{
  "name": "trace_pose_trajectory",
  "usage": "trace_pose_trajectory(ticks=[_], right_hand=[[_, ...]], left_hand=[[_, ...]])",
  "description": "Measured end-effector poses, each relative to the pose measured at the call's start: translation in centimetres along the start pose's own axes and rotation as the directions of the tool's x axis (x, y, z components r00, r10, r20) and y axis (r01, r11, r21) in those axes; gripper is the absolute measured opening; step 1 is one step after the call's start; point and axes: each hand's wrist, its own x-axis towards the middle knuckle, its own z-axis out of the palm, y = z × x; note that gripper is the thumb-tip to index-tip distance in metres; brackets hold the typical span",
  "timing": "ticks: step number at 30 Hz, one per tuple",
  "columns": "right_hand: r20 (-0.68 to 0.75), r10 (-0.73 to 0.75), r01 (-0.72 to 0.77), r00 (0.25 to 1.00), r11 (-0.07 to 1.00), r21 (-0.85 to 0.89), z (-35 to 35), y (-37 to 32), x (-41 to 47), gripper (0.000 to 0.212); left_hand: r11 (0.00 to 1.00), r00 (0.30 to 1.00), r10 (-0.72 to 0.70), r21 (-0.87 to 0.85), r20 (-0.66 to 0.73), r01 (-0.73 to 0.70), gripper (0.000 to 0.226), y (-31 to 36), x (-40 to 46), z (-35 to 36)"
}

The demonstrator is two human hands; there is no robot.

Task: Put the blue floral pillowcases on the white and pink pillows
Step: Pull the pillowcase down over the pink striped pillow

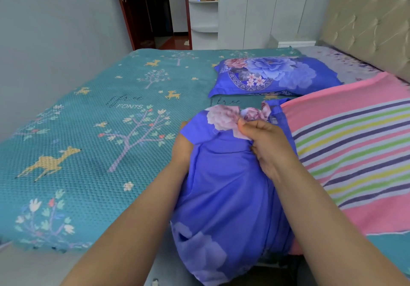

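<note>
A blue floral pillowcase [224, 188], turned inside out, lies bunched at the near edge of the bed. My left hand [183, 150] is mostly hidden inside the fabric at its left side. My right hand [266, 145] pinches the gathered pink-flowered end of the pillowcase from above. To the right lies a pink pillow with coloured stripes [350, 143], its left end touching the bunched pillowcase. Farther back, a second pillow in a blue floral pillowcase [275, 75] rests flat on the bed.
The bed is covered by a teal spread with deer and trees [99, 130]. A padded beige headboard [368, 25] stands at the right. White wardrobes and a shelf [204, 14] are at the back, beside an open doorway [153, 12].
</note>
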Motion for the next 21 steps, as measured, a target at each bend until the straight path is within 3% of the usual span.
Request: trace_pose_trajectory(ticks=[3,5,8,10,13,16,19,21], right_hand=[[-0.049,-0.046,0.040,0.998,0.992,-0.116,0.7,-0.1,1.4,0.022],[-0.069,-0.141,0.124,0.988,0.970,-0.207,1.3,0.2,1.9,0.030],[-0.078,-0.272,0.223,0.959,0.897,-0.382,1.7,0.2,2.1,0.040],[-0.020,-0.321,0.269,0.947,0.827,-0.494,1.6,-0.4,2.2,0.043],[0.089,-0.297,0.278,0.951,0.694,-0.664,1.6,-1.5,2.8,0.046],[0.110,-0.346,0.318,0.932,0.629,-0.710,1.7,-2.5,4.0,0.044],[0.020,-0.450,0.344,0.893,0.653,-0.675,1.4,-3.5,5.1,0.045],[0.006,-0.419,0.330,0.908,0.706,-0.627,0.8,-4.0,5.7,0.045]], left_hand=[[0.987,0.980,0.160,0.026,-0.120,-0.158,0.029,2.4,-1.6,-2.1],[0.975,0.975,0.224,0.023,-0.016,-0.223,0.021,3.3,-3.4,-2.7],[0.977,0.973,0.210,-0.052,0.100,-0.206,0.023,3.2,-4.7,-2.1],[0.975,0.972,0.211,-0.096,0.100,-0.202,0.028,3.7,-4.6,-1.8],[0.982,0.980,0.185,-0.053,0.078,-0.181,0.018,4.7,-3.4,-1.3],[0.980,0.978,0.197,-0.040,0.075,-0.194,0.004,5.6,-2.8,-0.8],[0.977,0.995,0.082,-0.201,0.063,-0.068,0.039,5.7,-3.1,-0.2],[0.943,0.992,-0.037,-0.325,0.121,0.075,0.041,5.8,-3.5,-0.3]])
